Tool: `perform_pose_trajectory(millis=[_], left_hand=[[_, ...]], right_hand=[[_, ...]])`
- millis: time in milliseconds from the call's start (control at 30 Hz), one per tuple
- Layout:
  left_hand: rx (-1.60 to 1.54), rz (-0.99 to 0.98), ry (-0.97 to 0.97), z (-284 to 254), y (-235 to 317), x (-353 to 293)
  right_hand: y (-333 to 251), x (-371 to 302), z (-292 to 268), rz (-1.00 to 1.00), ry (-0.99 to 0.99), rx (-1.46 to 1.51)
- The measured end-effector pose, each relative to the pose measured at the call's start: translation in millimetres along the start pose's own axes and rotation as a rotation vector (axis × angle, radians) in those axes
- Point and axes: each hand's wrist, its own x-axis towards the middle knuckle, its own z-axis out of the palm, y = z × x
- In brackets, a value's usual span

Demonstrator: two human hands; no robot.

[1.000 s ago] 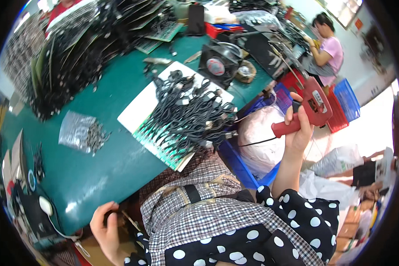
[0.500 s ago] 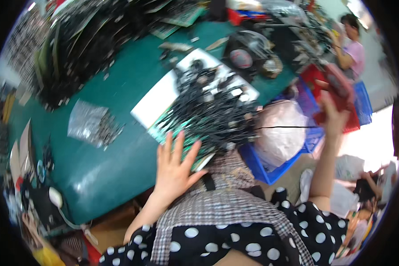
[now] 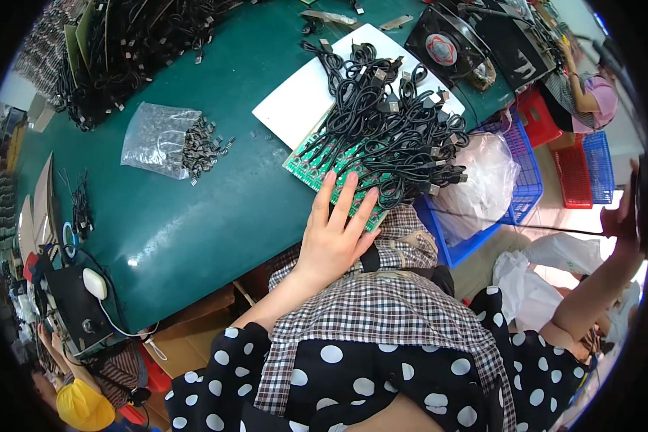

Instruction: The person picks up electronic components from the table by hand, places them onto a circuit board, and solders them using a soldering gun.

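My left hand [image 3: 333, 234] lies with fingers spread on the near edge of a green circuit board panel [image 3: 304, 167]. Black USB cables [image 3: 403, 137] are heaped over the panel, their metal plugs showing, and a white board [image 3: 284, 108] lies under them. Out at the far right, in shadow, my right hand [image 3: 623, 216] is closed on one black cable [image 3: 547, 228]. That cable stretches taut from the heap, passing over a blue basket. The exact grip of the fingers is too dark to make out.
A clear bag [image 3: 151, 140] spills small metal parts onto the green table [image 3: 194, 216]. A blue basket [image 3: 453, 252] with a plastic-wrapped load stands right of the table. More cables pile up at the far left. A black device [image 3: 439, 47] sits at the back. Other people work at both sides.
My right hand has swung outward to the right and the cable now reaches further. My left hand stays spread on the panel. The view has shifted, so the table things appear elsewhere.
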Motion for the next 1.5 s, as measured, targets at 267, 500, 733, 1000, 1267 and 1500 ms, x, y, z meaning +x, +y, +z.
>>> perform_pose_trajectory(millis=[267, 500, 733, 1000, 1267, 1500], left_hand=[[-0.048, 0.016, -0.037, -6.6, 2.1, -5.4], [-0.076, -0.475, 0.366, -65.2, -48.8, 12.8], [-0.257, -0.423, 0.099, -52.6, -122.7, 49.2], [0.117, -0.328, -0.037, -57.4, -117.5, 55.9], [0.297, -0.202, -0.049, -59.1, -86.0, 63.5], [0.270, -0.234, 0.117, -76.9, -101.1, 52.4]], right_hand=[[47.5, -60.7, 44.5, 0.009, -0.083, 0.349], [67.8, -93.9, 140.6, 0.201, -0.041, 0.693], [54.3, -89.2, 156.6, 0.668, -0.228, 0.892], [60.3, -96.6, 153.7, 0.552, -0.182, 1.004], [65.7, -112.8, 144.0, 0.544, -0.121, 1.028], [75.3, -121.2, 146.2, 0.485, -0.064, 1.069]])
